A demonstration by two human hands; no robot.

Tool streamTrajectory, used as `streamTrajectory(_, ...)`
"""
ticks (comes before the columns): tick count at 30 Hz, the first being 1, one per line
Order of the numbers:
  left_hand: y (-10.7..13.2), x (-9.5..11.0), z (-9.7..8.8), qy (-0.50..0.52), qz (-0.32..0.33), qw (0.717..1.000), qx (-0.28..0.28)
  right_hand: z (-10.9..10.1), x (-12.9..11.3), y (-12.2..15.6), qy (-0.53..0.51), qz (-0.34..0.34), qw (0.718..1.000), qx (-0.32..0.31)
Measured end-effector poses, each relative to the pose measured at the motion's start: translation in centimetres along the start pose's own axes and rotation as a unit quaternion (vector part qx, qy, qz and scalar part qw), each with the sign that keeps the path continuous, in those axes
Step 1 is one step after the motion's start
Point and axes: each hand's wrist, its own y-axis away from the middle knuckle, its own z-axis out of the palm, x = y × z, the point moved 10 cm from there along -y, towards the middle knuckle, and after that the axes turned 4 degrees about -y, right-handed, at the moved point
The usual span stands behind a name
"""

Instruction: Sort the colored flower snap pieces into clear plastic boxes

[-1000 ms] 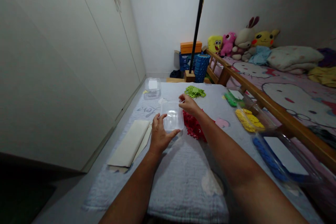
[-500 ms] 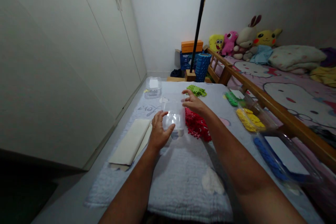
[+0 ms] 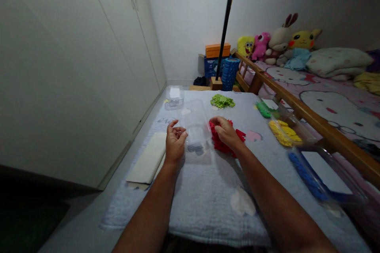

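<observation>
A clear plastic container (image 3: 197, 132) is between my hands above the cloth-covered table, its see-through walls hard to make out. My left hand (image 3: 175, 140) pinches its left edge between thumb and fingers. At the opposite edge, my right hand (image 3: 224, 129) has its fingers curled in, with the fingertips at the rim. Directly under and beside the right hand lies a heap of small red pieces (image 3: 219, 144), partly covered by it. Beyond sits a pile of light green pieces (image 3: 222, 101). A folded cream sheet (image 3: 147, 162) lies left of my left hand.
Clear boxes with green pieces (image 3: 264, 109), yellow pieces (image 3: 283, 132) and blue pieces (image 3: 307, 174) line the right side, along the wooden bed rail (image 3: 285, 91). Another clear box (image 3: 174, 97) stands at the far left. A white wardrobe (image 3: 89, 67) borders the left.
My hands have closed in on the container's two edges. The right hand has come down and nearer, over the red pieces. The container now looks tilted, with its outline spread wider.
</observation>
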Motion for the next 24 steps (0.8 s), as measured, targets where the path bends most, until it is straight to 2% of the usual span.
streamTrajectory(5,-0.2,-0.3,-0.1,0.009,-0.008,1.000,-0.001,1.9,-0.2,2.4,0.011,0.010,0.994,-0.107)
streamTrajectory(10,-0.4,-0.3,-0.6,0.047,-0.020,0.999,0.017,2.6,-1.7,2.9,0.031,-0.020,0.991,-0.128)
streamTrajectory(14,-0.2,0.4,-1.3,0.069,-0.015,0.996,0.046,3.1,-1.4,3.1,0.036,-0.015,0.994,-0.105)
streamTrajectory(17,-0.2,0.5,-2.1,0.081,-0.018,0.993,0.081,3.0,-0.7,3.0,0.052,-0.003,0.997,-0.060)
streamTrajectory(21,-0.2,0.5,-4.1,0.086,-0.001,0.983,0.160,2.5,0.2,2.9,0.081,0.011,0.997,-0.018)
streamTrajectory(24,-0.2,1.4,-5.8,0.038,0.040,0.974,0.222,2.3,0.7,3.0,0.098,0.015,0.995,-0.006)
